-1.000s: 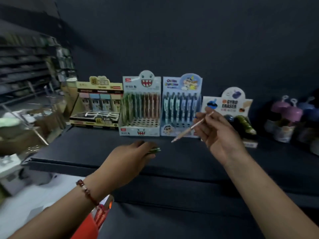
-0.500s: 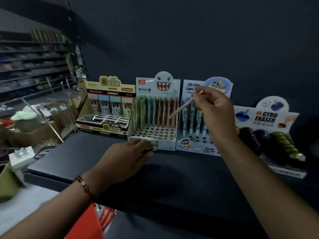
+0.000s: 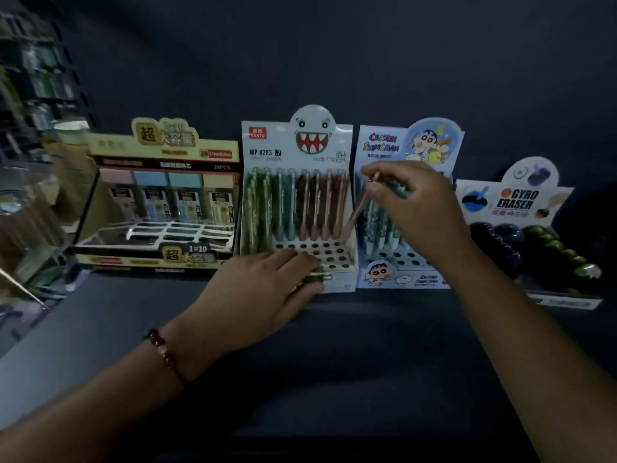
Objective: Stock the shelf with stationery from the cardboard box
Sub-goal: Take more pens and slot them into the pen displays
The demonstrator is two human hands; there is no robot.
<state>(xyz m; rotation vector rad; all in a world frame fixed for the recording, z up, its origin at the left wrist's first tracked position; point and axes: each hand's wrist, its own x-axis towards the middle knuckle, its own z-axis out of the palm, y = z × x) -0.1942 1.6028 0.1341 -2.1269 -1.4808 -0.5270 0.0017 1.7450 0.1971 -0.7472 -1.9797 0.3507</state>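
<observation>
Left hand (image 3: pixel 267 295) near shelf (image 3: pixel 367 345) front, fingers curled round green pens (image 3: pixel 319 277). Right hand (image 3: pixel 414 208) pinches pink pen (image 3: pixel 359 208) over shark-face display box (image 3: pixel 297 208). Pen likely light, stiff, slippery; grip upper barrel.

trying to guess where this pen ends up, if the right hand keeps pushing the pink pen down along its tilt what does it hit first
The right hand pinches the pink pen, tip slanting down-left. On that line it would first meet the holed tray of the monster-face pen box, near its right end beside the standing pink pens. Depth is unclear, so which hole is uncertain.
</observation>
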